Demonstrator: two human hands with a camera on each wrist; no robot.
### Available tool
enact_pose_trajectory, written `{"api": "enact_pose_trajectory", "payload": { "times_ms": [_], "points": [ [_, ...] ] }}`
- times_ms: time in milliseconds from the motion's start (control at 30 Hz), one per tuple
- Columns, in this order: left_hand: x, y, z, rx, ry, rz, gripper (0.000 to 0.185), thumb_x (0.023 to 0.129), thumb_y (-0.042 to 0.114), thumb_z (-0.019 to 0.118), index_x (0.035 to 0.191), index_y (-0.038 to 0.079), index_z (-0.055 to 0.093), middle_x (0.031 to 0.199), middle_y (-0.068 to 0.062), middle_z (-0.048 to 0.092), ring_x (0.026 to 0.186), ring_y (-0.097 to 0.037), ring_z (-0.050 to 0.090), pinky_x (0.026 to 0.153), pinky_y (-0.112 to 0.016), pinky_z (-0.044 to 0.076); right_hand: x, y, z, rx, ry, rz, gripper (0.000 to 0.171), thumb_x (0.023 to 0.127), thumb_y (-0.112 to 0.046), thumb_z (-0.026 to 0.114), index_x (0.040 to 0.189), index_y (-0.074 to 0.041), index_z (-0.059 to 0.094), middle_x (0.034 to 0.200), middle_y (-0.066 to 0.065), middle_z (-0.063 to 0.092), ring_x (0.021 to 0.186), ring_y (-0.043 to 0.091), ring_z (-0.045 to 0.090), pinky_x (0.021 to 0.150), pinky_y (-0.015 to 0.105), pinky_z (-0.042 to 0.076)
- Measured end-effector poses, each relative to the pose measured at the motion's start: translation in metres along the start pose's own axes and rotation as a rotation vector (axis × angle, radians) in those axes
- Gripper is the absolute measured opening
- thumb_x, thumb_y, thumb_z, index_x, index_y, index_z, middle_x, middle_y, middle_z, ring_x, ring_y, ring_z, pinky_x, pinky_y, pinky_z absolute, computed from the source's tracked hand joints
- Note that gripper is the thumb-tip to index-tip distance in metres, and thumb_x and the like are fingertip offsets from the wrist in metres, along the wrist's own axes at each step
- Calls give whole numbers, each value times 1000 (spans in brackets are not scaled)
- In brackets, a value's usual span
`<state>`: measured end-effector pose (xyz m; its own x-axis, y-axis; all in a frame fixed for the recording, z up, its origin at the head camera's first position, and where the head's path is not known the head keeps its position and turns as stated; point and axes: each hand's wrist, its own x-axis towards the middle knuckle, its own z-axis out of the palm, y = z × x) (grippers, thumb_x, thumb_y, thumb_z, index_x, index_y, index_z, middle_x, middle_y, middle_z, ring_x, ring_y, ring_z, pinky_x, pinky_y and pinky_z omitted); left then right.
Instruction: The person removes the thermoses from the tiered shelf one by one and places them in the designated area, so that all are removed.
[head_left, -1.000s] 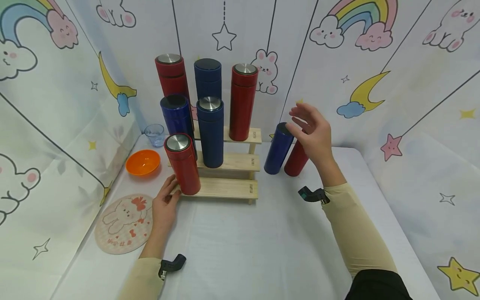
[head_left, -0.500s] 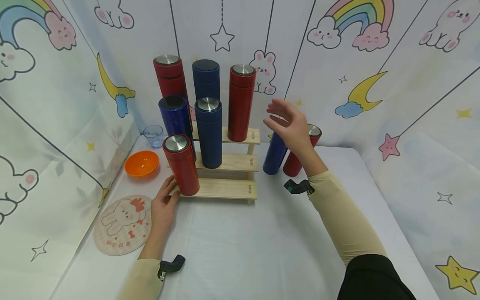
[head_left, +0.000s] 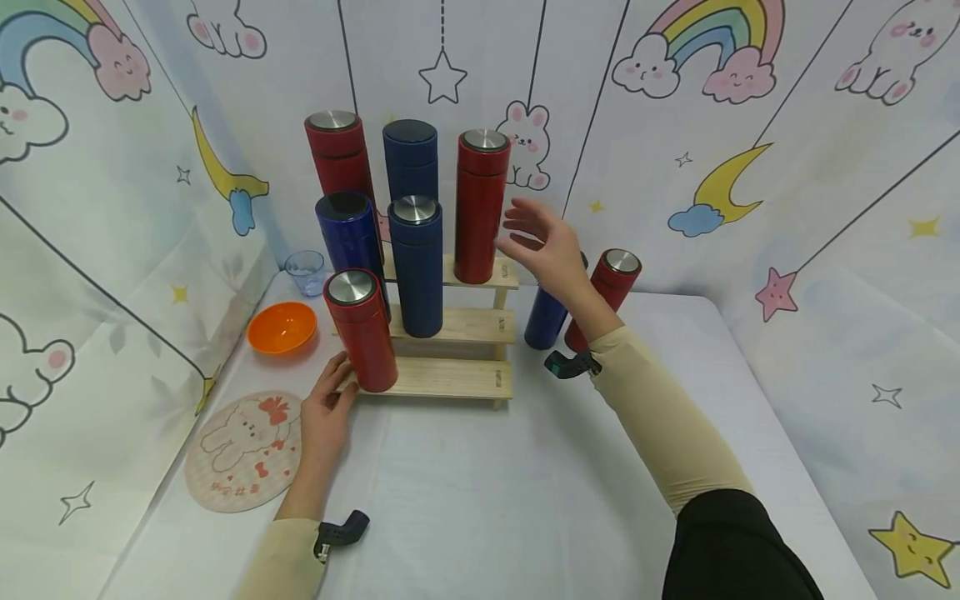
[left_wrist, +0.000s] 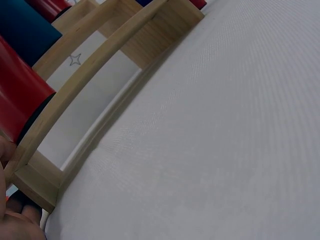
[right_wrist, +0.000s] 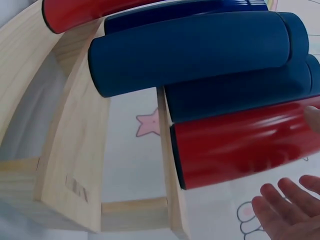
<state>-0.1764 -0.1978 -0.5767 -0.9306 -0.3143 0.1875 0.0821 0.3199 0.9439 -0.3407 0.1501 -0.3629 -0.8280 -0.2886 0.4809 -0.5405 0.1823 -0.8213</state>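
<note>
The right hand (head_left: pixel 551 250), grip wide, hovers beside the red flask (head_left: pixel 480 204); the left hand (head_left: pixel 326 412), fingers straight, touches the front flask (head_left: pixel 362 331).

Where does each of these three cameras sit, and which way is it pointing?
Head: worn on the head, looking forward and down at the wooden rack of flasks; both hands and sleeves show.
Left wrist: low by the table, facing the rack's bottom step; a bit of the left hand shows.
Right wrist: faces the rack's right side; right hand fingertips show.
Both wrist views share the rack.
</note>
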Motion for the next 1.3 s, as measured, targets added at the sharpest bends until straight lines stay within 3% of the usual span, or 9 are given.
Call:
{"api": "enact_pose_trajectory", "payload": {
  "times_ms": [200,533,933,1300],
  "points": [
    [0,1,0,-4,-2,0,40,111,17,64,151,13,66,161,17,51,151,-7,43,104,-16,44,8,4,10,6,-2,33,67,98,-16,83,157,-6,54,149,12,63,136,31,61,113,52,49],
    [0,2,1,-8,1,-4,40,111,15,64,151,12,67,162,15,52,151,-9,44,103,-16,44,15,4,23,-64,4,48,66,98,-24,83,157,-12,55,147,4,65,133,20,63,109,38,54],
    [-1,2,-1,-47,1,9,39,110,15,65,149,12,68,161,10,53,151,-13,45,101,-14,44,19,-1,32,-94,57,85,64,99,-16,82,157,-9,55,148,11,64,133,27,64,107,41,55],
    [0,1,-1,-56,-4,25,40,110,14,65,149,12,68,162,8,53,152,-15,44,99,-13,44,7,-35,36,-108,87,81,57,100,-9,78,153,-1,57,146,16,65,130,32,65,107,41,55]
  ]
}}
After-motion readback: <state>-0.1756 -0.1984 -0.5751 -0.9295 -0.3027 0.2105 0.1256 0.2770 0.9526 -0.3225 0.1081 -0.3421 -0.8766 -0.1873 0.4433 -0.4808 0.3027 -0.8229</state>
